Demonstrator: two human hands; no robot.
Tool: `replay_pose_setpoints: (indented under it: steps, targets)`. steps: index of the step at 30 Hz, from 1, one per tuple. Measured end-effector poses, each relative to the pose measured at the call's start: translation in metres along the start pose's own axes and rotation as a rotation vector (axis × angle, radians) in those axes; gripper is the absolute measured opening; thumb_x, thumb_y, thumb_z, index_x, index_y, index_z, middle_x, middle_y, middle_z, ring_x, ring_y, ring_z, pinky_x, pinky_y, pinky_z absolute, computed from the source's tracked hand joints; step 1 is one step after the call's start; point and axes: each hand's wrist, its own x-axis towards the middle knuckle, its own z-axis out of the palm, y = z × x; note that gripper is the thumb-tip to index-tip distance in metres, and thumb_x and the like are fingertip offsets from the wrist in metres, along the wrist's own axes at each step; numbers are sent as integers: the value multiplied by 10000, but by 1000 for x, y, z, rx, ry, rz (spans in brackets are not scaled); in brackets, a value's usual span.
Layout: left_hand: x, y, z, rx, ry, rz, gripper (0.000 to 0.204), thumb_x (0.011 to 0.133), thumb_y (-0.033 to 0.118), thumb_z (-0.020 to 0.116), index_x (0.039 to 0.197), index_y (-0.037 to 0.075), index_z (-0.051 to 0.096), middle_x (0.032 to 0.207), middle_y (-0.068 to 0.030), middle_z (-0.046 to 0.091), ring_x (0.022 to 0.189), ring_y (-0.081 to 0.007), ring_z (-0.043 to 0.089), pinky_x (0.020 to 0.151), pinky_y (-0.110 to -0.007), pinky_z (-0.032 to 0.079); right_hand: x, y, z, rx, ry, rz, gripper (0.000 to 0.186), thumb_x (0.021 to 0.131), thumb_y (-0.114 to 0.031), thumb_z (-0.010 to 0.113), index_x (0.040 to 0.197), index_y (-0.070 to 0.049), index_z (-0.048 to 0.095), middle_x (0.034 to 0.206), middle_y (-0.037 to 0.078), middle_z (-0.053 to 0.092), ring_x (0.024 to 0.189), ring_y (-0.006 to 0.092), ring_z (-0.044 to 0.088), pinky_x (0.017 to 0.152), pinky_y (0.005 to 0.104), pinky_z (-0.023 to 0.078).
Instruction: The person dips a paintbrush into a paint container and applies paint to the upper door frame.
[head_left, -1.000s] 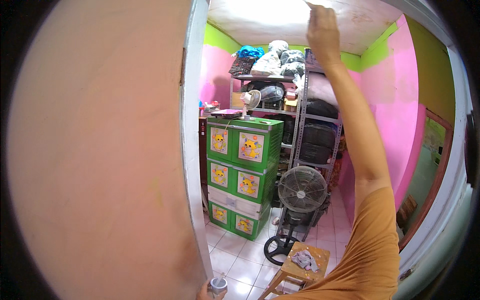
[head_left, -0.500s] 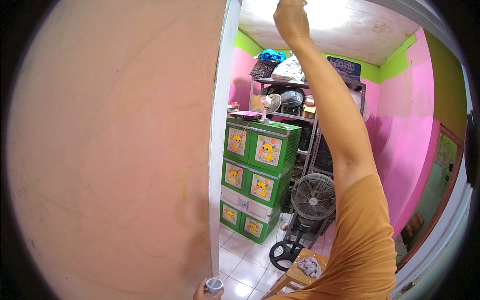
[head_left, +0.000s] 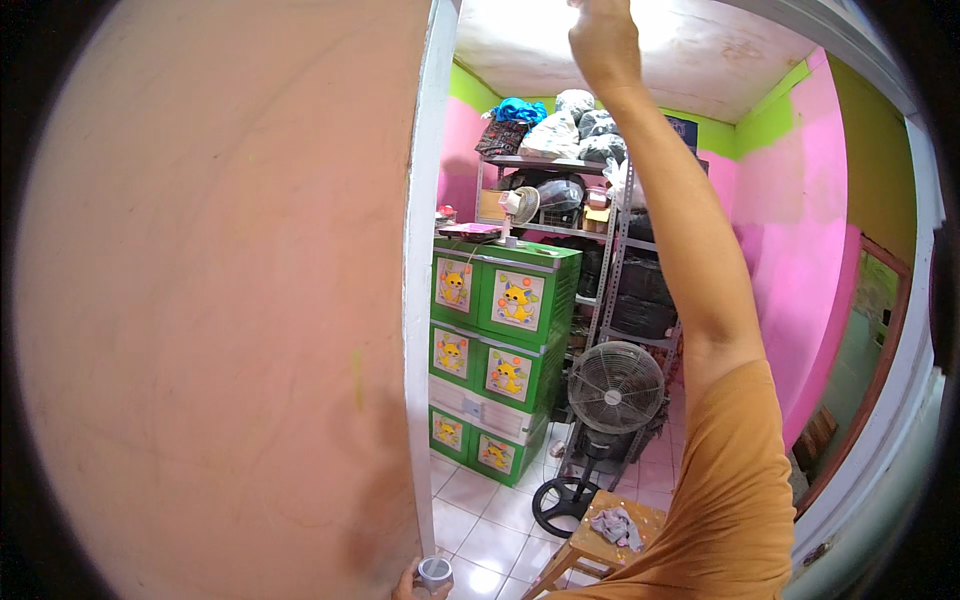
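At the bottom edge my left hand (head_left: pixel 405 584) is closed around a small round cup (head_left: pixel 435 570) with a pale rim, beside the white door frame edge (head_left: pixel 416 300). What is inside the cup is too small to tell. My right arm, in an orange-brown sleeve (head_left: pixel 735 465), stretches high up through the doorway. Its hand (head_left: pixel 606 45) is at the top edge of the picture, fingers curled closed and partly cut off. Anything held in them is hidden.
A peach-coloured wall (head_left: pixel 220 300) fills the left. Inside the room stand a green drawer cabinet (head_left: pixel 540 380), a black standing fan (head_left: pixel 615 388) and a metal shelf (head_left: pixel 565 228) with bags. Near my right sleeve is a wooden stool (head_left: pixel 588 545) with a crumpled cloth (head_left: pixel 617 528).
The view has shifted slightly, so the room sits further left. My right hand appears a little further right and lower, still raised. My left hand still holds the cup.
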Motion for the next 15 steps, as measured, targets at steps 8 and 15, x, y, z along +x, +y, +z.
replay_pose_setpoints:
  steps: [8, 15]
  targets:
    - [3, -30, 0, 11, -78, 6, 740, 817, 140, 870, 1458, 23, 520, 1159, -128, 700, 1039, -217, 659, 887, -353, 549, 18, 33, -80, -128, 166, -40, 164, 1013, -35, 467, 1122, 1, 584, 967, 265, 557, 919, 473, 558, 812, 527, 460]
    - [7, -39, 4, 6, -104, 163, 701, 828, 108, 854, 1444, 27, 529, 1112, -112, 707, 986, -196, 666, 852, -338, 557, 4, 32, -63, -50, 8, -180, 227, 975, 20, 407, 1136, 23, 566, 1001, 275, 566, 961, 484, 570, 841, 525, 487]
